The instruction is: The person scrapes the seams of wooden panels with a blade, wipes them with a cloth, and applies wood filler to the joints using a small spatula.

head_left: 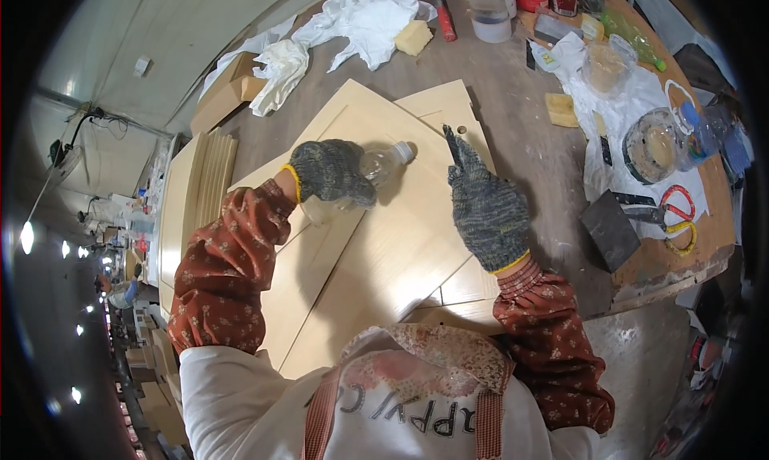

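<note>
My left hand (332,173), in a grey knit glove with a yellow cuff, is closed around a clear plastic bottle (383,165) lying on its side. The bottle's whitish neck end points right, over a pale cream wooden panel (392,244). My right hand (490,212), gloved alike, is over the panel's right edge with its fingers together, pointing away. A thin dark tip extends beyond them; I cannot make out whether it is a held thing or the glove's fingertip. Under the first panel lies a second cream panel (448,108) with a small hole near its corner.
Stacked cream panels (210,176) stand at the left. Behind lie crumpled white plastic (360,20), a yellow sponge (413,38) and a red-handled tool (443,16). Tubs of tan paste (650,146), a dark block (610,231) and scissors (677,218) with red and yellow handles are at right.
</note>
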`<action>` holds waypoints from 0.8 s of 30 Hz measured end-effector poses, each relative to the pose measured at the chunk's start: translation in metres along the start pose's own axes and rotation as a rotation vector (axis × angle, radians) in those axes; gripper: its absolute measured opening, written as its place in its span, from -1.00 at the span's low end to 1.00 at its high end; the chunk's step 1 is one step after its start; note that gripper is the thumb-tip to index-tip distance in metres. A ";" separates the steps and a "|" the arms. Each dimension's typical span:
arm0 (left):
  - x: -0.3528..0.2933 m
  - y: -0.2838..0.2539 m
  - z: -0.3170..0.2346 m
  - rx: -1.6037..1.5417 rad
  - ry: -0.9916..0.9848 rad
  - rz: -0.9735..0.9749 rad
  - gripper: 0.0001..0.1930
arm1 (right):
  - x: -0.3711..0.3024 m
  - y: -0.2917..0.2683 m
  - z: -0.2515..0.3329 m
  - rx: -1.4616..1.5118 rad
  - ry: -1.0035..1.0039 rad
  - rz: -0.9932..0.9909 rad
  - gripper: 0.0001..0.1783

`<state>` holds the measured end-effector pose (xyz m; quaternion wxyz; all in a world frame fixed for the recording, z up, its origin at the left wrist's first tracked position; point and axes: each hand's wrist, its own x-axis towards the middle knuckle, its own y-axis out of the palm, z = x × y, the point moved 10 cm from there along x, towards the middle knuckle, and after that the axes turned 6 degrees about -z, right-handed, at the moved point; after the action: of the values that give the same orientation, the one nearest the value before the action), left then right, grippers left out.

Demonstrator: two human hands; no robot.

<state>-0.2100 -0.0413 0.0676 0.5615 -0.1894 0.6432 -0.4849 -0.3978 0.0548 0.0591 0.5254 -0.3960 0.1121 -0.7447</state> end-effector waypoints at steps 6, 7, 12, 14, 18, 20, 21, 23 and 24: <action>-0.007 -0.021 0.011 -0.258 0.148 -0.084 -0.40 | -0.003 0.002 -0.004 0.018 -0.006 -0.010 -0.41; -0.006 -0.027 0.013 -0.375 0.186 -0.063 -0.44 | -0.003 0.002 -0.005 0.034 -0.022 -0.050 -0.40; 0.029 -0.092 0.046 -0.837 0.382 -0.292 -0.47 | -0.018 0.044 -0.037 0.417 0.154 0.086 -0.41; 0.058 -0.113 0.068 -0.778 0.414 -0.450 -0.55 | -0.030 0.061 -0.054 0.631 0.300 0.132 -0.43; 0.093 -0.146 0.056 -0.057 0.671 -0.983 -0.71 | -0.045 0.081 -0.067 0.873 0.476 0.163 -0.46; 0.116 -0.145 0.043 0.039 0.678 -1.059 -0.75 | -0.045 0.078 -0.065 0.909 0.498 0.143 -0.48; 0.138 -0.145 0.046 -0.256 0.624 -0.980 -0.72 | -0.042 0.073 -0.061 0.899 0.484 0.130 -0.48; 0.177 -0.136 0.044 -0.784 0.549 -0.830 -0.62 | -0.034 0.060 -0.048 0.758 0.395 0.147 -0.49; 0.182 -0.132 0.038 -0.781 0.534 -0.858 -0.58 | -0.032 0.051 -0.040 0.559 0.299 0.218 -0.48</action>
<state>-0.2694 -0.2607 0.0843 0.0274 -0.4935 0.7574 -0.4266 -0.3865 0.0510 -0.0118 0.6681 -0.1088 0.0212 -0.7357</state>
